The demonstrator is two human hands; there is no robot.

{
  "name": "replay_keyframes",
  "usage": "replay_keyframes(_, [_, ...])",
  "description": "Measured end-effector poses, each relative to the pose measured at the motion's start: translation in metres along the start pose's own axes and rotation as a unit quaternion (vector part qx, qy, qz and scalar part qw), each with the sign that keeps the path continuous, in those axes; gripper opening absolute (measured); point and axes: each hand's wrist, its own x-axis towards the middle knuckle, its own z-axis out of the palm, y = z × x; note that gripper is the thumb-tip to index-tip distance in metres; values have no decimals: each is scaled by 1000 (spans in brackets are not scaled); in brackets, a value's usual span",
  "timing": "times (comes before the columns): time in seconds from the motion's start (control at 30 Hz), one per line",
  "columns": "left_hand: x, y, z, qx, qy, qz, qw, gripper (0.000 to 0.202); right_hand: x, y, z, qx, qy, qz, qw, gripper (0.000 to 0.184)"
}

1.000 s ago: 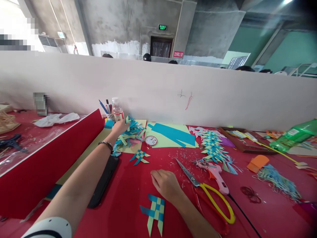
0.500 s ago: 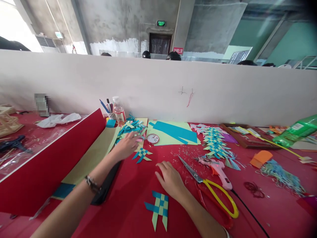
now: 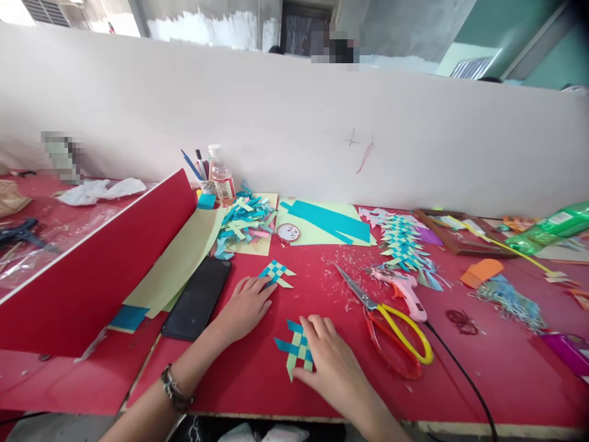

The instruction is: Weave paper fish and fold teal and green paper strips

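Observation:
My left hand reaches over the red table with its fingers spread. Its fingertips rest at the near edge of a small blue and pale-green woven paper piece. Nearer to me lies a second woven paper piece, flat, with loose strip ends sticking out at its left. My right hand lies over the right side of that piece, thumb and fingers apart, hiding part of it. Neither piece looks lifted off the table.
Big scissors and a pink glue gun with its cord lie at the right. A black phone is left of my left hand. Farther back are a heap of paper strips, a bottle and a long woven piece.
My left hand has come back from the strip heap to the far woven piece. My right hand has moved down onto the nearer one. The view has tilted down.

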Motion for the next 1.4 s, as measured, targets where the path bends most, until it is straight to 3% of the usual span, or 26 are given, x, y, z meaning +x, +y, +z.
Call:
replay_keyframes(0.13, [-2, 15, -11, -85, 12, 13, 996, 30, -1, 5, 9, 104, -22, 0, 994, 59])
replay_keyframes(0.3, [-5, 40, -20, -199, -2, 23, 980, 30, 12, 18, 0, 227, -27, -30, 973, 42])
replay_keyframes(0.5, [-9, 61, -17, -367, 5, -74, 927, 20, 18, 13, -22, 321, -57, -104, 940, 33])
replay_keyframes(0.63, [-17, 63, -22, -451, 15, -112, 885, 20, 17, 10, -21, 385, -10, -76, 920, 31])
replay_keyframes(0.8, [-27, 64, -28, -470, 35, -112, 875, 25, 19, 10, -7, 449, 38, -47, 891, 18])
replay_keyframes(0.93, [-28, 65, -27, -480, 51, -136, 865, 27, 19, 7, -3, 466, 25, -57, 883, 20])
replay_keyframes(1.13, [-26, 63, -28, -592, 25, -167, 788, 30, 22, 5, -10, 527, 5, -32, 849, 26])
replay_keyframes(1.27, [-26, 61, -33, -610, 61, -191, 766, 30, 27, 2, -19, 517, 9, -57, 854, 25])
replay_keyframes(1.4, [-29, 59, -35, -639, 67, -170, 748, 33, 29, -3, -24, 546, -12, -74, 834, 23])
